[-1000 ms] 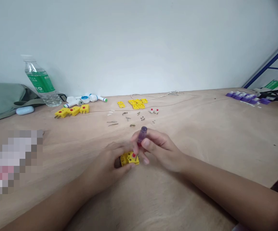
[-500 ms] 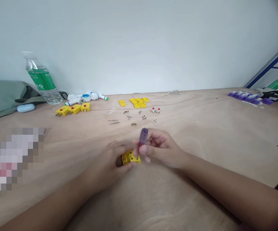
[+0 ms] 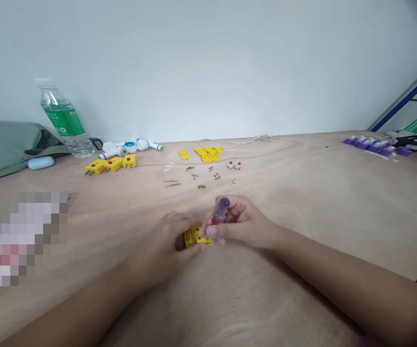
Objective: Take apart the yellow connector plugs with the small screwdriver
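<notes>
My left hand (image 3: 165, 246) grips a small yellow connector block (image 3: 194, 236) and holds it down on the wooden table (image 3: 302, 202). My right hand (image 3: 242, 224) is closed around a short screwdriver with a purple handle (image 3: 221, 209). The handle leans to the right and its tip meets the top of the yellow block. My right fingertips partly cover the block's right side.
Farther back lie small metal screws and pins (image 3: 197, 178), yellow connector halves (image 3: 206, 154), three yellow plugs (image 3: 112, 165), white tube fittings (image 3: 132, 145), a white cable (image 3: 237, 142), a water bottle (image 3: 64, 120) and a green bag (image 3: 6, 144). Purple parts (image 3: 378, 147) sit far right.
The screwdriver handle has tilted from nearly upright to leaning right, and my right hand has dropped lower over the block. My left hand keeps its hold.
</notes>
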Motion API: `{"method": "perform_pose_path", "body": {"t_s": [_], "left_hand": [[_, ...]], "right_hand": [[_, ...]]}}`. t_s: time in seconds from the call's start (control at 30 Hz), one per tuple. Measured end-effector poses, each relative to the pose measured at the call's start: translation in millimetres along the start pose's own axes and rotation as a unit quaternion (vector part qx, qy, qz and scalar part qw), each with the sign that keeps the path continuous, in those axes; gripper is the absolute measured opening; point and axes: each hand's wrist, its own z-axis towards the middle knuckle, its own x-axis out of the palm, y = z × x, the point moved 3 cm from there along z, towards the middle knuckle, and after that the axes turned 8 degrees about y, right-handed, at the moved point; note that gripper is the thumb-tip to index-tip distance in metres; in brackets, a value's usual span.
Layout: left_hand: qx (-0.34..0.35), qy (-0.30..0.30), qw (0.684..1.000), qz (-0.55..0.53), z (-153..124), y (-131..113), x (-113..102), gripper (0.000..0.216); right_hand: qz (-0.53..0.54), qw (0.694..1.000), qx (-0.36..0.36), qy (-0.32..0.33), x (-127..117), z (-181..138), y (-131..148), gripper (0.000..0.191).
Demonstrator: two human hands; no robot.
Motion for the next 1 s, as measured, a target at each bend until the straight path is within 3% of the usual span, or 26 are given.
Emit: {"method": "perform_pose_path", "body": {"t_s": [0.2,0.37,0.53,0.7,1.0], "left_hand": [[-0.004,0.003,1.0,0.025,0.3,0.8,0.7,0.018],[-0.01,0.004,1.0,0.007,0.2,4.3,2.4,0.016],[0.01,-0.01,1.0,-0.014,1.1,2.3,0.8,0.021],[0.01,0.002,1.0,-0.012,0.5,-0.8,-0.4,0.019],[0.006,-0.009,1.0,-0.006,0.8,4.2,2.2,0.016]], "right_hand": [[-0.032,0.999,-0.009,0.016,-5.9,-0.8,0.0,0.001],[-0.081,0.995,-0.016,0.056,-5.9,-0.9,0.3,0.015],[-0.033,0.999,-0.008,0.026,-5.1,-1.0,-2.2,0.021],[-0.031,0.999,0.007,-0.005,-6.4,-0.6,-2.8,0.021],[-0.067,0.997,-0.004,0.025,-5.7,-1.7,1.1,0.005]]}}
